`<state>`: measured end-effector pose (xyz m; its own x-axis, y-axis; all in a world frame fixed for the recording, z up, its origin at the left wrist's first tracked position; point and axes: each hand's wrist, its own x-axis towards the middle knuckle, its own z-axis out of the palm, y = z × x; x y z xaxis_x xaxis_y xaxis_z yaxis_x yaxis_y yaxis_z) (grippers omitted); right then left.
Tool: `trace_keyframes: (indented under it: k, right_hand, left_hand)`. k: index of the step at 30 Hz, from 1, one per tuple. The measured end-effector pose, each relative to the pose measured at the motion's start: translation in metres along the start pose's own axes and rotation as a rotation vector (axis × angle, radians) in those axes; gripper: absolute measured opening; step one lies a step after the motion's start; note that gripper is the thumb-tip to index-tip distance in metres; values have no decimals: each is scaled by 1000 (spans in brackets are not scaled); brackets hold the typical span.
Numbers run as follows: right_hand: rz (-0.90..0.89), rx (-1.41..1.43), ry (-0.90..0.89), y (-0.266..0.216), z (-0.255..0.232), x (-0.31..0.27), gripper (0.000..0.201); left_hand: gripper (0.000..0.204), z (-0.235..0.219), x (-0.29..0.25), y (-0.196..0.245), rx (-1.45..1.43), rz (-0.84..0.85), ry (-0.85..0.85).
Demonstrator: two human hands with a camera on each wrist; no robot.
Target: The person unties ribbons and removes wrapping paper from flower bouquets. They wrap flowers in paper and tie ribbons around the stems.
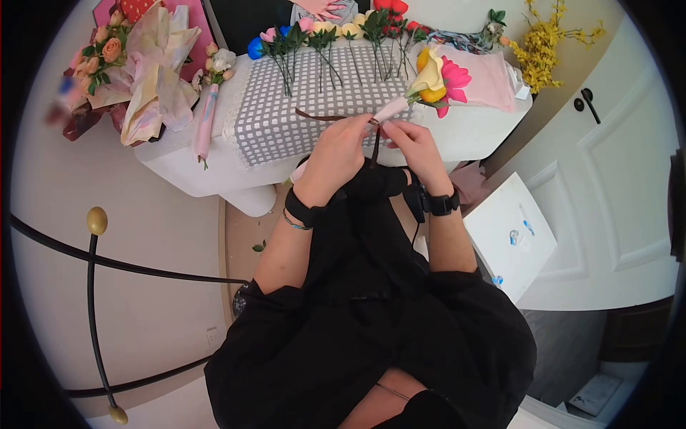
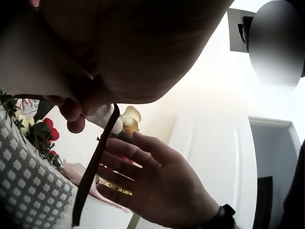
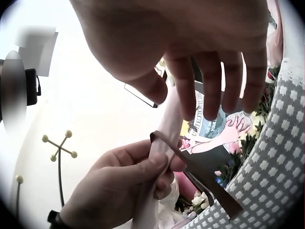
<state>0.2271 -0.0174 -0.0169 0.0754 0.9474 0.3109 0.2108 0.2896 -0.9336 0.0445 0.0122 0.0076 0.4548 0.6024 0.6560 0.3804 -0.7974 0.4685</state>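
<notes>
My left hand [image 1: 334,159] grips a small bouquet's pale pink wrapped stem [image 3: 169,119], thumb laid along it in the right wrist view. A dark brown ribbon [image 3: 200,171] passes round this stem just above the thumb; one tail stretches left over the cloth, another hangs down. At the bouquet's far end are a cream calla lily [image 1: 429,77] and a bright pink flower [image 1: 454,80], with yellow blooms beside them. Close by on the right, my right hand [image 1: 420,151] has its fingers loosely extended around the ribbon and wrapper; in the left wrist view [image 2: 157,181] nothing is gripped in it.
Several loose flower stems [image 1: 321,61] lie across the grey-and-white checked cloth [image 1: 268,139]. A slim pink-wrapped bouquet [image 1: 206,129] and a large paper-wrapped bunch [image 1: 150,86] are at left. Folded pink fabric [image 1: 486,80] and yellow flowers [image 1: 547,53] are at right. A white side table [image 1: 511,236] stands lower right.
</notes>
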Motion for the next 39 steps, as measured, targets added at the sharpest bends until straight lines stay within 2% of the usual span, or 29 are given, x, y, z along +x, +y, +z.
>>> trace_keyframes:
  k: [2,3,5,8,12,14,18,20,21,23,24,26,27,29,32,33,35,36,37,38,39]
  right_hand:
    - [148,299,-115,1,9,-2,26]
    - [151,303,-114,4,13,-3,26]
    - [180,555,-130,11,18,-3,24]
    - [208,715,-168,12,22,-6,21]
    - [236,749,-157,6,27,-12,20]
    - [206,766,-247,16,27,-12,21]
    - [162,736,-194,21,30,-15,24]
    - [271,833,-174,16,25,-19,23]
    - [271,832,-174,13,26,-21,23]
    - [275,752,-26,4,30,-26,21]
    - [279,751,-26,1,31,-28,21]
    - [232,546,88,-6,32,-30,18]
    - [232,545,86,-8,33,-31,18]
    - [95,362,133,-11,34,-34,16]
    - [98,268,138,-11,31,-36,10]
    - [97,267,137,-6,29,-34,10]
    - [-283,-133,171,6,25,-29,7]
    - [-283,-133,172,11,22,-27,7]
    - [-367,-197,199,12,19,-25,7]
    - [-451,-260,226,13,16,-24,8]
    - [-452,-261,226,13,13,-24,8]
  left_hand:
    - [27,1,-5,1,21,13,-13]
    - [28,1,-6,1,33,21,-28]
    - [28,2,-7,0,46,29,-42]
    - [30,6,-11,-4,61,33,-35]
    - [30,3,-10,-1,83,39,-42]
    - [31,3,-11,-1,82,37,-37]
    - [27,5,-16,0,36,-40,-40]
    - [26,5,-17,0,15,-71,-22]
    - [25,5,-17,-1,12,-70,-10]
    - [24,7,-18,-3,5,-72,0]
    - [24,8,-18,-5,17,-38,22]
    - [25,7,-18,-7,30,-3,48]
    - [26,5,-17,-8,29,-36,36]
    - [27,2,-15,-7,29,-71,23]
    - [32,0,-15,-6,-10,-61,22]
    - [32,0,-15,-6,-81,-107,11]
    - [33,-2,-15,-5,-153,-151,1]
    - [33,-5,-15,-3,-296,-279,-97]
    - [34,-7,-16,-2,-440,-407,-196]
    - [34,-9,-16,-1,-441,-407,-196]
    - [35,-10,-16,0,-611,-444,-237]
